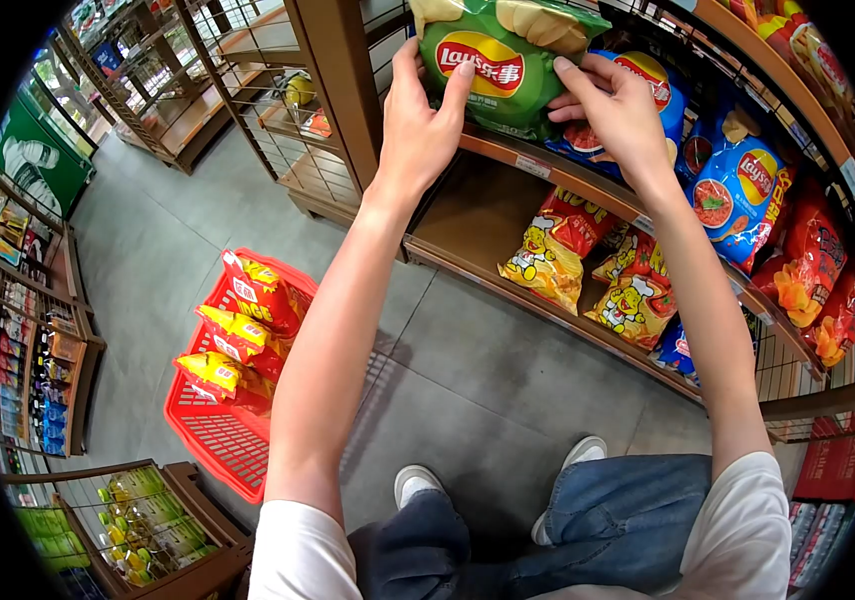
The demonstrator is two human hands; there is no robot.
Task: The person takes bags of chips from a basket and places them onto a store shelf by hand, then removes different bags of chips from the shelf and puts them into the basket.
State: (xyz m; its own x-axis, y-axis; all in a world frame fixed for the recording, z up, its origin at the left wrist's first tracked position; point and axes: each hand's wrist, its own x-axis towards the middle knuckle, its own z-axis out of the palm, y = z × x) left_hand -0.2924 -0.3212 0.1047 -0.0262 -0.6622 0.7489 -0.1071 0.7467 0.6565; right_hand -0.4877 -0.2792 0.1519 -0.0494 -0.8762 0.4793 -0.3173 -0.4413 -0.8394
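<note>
A green Lay's chip bag [493, 70] is upright at the upper shelf, its front facing me. My left hand [426, 125] grips its left side, thumb across the front and fingers partly hidden behind the edge. At the lower right edge, my right hand [616, 108] has its thumb and fingers closed on the bag. Just behind the right hand stand blue Lay's bags [648, 75]. Another blue Lay's bag [743, 190] leans on the same shelf farther right.
On the floor to my left sits a red shopping basket [218, 440] holding several red-and-yellow snack bags [248, 340]. The lower shelf [473, 215] carries red-and-yellow bags [558, 250]. Red chip bags [813, 255] fill the right end. Bottled drinks [143, 520] stand lower left.
</note>
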